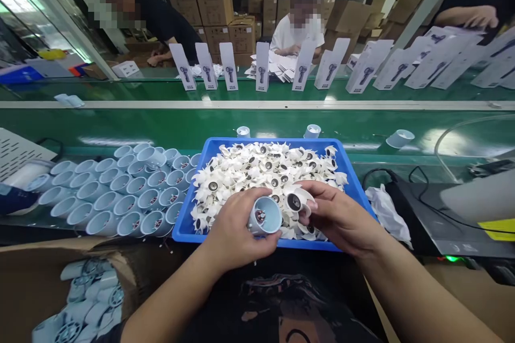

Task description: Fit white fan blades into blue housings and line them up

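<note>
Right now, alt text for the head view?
Left hand holds a pale blue cylinder housing; right hand holds a white fan impeller beside it, above a blue tray heaped with impellers. More housings lie left.

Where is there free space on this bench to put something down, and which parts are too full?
Bare green belt lies beyond the blue tray, around three loose cups. Crowded: the tray, heaped with white impellers, and the stacked housings left of it.

Tray (189,228) of fan impellers (257,171) stood centre on worktop (442,236); cylindrical housings (120,193) lay left; conveyor belt (161,123) ran behind; upright cartons (262,67) beyond.
</note>
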`<state>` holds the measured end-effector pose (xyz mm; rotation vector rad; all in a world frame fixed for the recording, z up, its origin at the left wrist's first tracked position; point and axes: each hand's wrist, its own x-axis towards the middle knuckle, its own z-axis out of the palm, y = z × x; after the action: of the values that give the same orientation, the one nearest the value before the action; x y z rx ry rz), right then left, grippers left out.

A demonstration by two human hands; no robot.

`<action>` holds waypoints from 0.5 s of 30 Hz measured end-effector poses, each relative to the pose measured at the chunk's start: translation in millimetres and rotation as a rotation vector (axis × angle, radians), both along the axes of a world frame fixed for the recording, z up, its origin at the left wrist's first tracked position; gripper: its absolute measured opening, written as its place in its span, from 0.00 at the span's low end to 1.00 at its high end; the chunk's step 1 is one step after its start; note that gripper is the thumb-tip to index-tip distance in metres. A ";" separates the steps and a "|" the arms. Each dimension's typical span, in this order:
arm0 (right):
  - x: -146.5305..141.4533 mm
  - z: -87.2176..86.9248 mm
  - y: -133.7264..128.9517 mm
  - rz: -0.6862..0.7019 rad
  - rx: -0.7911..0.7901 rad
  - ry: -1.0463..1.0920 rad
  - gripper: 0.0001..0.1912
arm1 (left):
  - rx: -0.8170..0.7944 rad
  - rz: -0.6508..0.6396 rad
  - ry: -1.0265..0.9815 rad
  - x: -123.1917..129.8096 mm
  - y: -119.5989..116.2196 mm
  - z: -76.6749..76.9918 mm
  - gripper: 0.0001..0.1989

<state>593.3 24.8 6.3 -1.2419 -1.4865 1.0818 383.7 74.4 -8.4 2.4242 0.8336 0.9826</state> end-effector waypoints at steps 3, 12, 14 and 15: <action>-5.8 10.3 -3.2 0.008 0.109 -0.049 0.13 | 0.024 0.007 0.038 2.9 -1.6 3.8 0.25; -24.9 18.7 6.7 0.062 0.317 -0.513 0.10 | 0.270 0.034 0.008 14.8 -1.1 3.9 0.16; -25.0 15.5 12.5 0.053 0.303 -0.492 0.08 | 0.291 0.057 -0.004 16.6 -1.3 3.3 0.17; -22.2 14.0 12.6 0.049 0.304 -0.482 0.07 | 0.290 0.062 -0.007 16.4 -1.8 3.4 0.17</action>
<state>571.1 37.4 20.3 -1.3051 -1.9670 0.5714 400.1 72.6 -5.0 2.6466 0.8166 1.2084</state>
